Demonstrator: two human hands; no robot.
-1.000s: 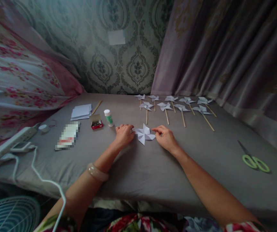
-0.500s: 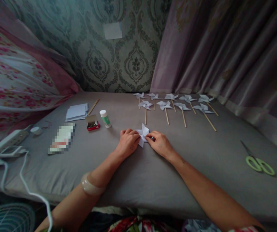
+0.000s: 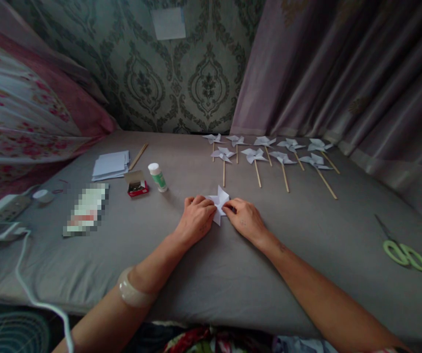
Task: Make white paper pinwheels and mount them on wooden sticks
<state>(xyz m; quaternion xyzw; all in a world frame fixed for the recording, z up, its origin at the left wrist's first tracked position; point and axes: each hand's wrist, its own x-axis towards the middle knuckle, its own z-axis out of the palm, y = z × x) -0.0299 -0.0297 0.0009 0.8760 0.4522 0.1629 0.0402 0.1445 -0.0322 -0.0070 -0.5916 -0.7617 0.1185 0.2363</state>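
A white paper pinwheel (image 3: 219, 197) lies on the grey cloth between my two hands, its pointed blades showing above and below my fingertips. My left hand (image 3: 197, 215) is closed on its left side, with the fingers bent over the paper. From the right, my right hand (image 3: 245, 218) pinches the paper near the middle with thumb and index finger. Whether a pin sits under those fingertips is hidden. No stick shows on this pinwheel. Beyond my left hand stand a glue stick (image 3: 158, 177) with a white cap and a small open red box (image 3: 138, 189) of metal bits.
Several finished pinwheels on sticks (image 3: 255, 157) lie in two rows at the back right. Green-handled scissors (image 3: 404, 255) rest at the right. On the left are a paper stack (image 3: 111, 165), thin wooden sticks (image 3: 138, 157), a blurred-out flat object (image 3: 88, 211) and a power strip (image 3: 3, 213) with white cables.
My view has tilted slightly down, so the surroundings sit a little differently. Both hands stay on the pinwheel, with the right fingertips pressed a bit closer on the paper.
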